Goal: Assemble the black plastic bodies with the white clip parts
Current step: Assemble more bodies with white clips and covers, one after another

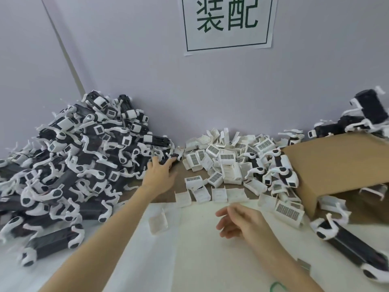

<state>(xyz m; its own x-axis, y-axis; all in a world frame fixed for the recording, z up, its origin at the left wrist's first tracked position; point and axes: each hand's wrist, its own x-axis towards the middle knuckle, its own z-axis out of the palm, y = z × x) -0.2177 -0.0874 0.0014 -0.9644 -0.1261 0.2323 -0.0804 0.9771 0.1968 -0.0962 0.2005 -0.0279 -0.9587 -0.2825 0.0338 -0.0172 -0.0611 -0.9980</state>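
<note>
Where the big heap [69, 163] of black bodies with white arms slopes down, the left hand [160, 174] reaches its edge, fingers spread on a black body [168, 160]. White clips [223, 161] lie piled at centre. Nearer, the right hand [237, 223] hovers loosely curled, holding nothing, beside a cardboard box [336, 167].

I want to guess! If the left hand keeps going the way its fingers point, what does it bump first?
Probably the black piece at the edge of the big pile; the left hand has its fingertips already at it, though depth is hard to judge.
</note>
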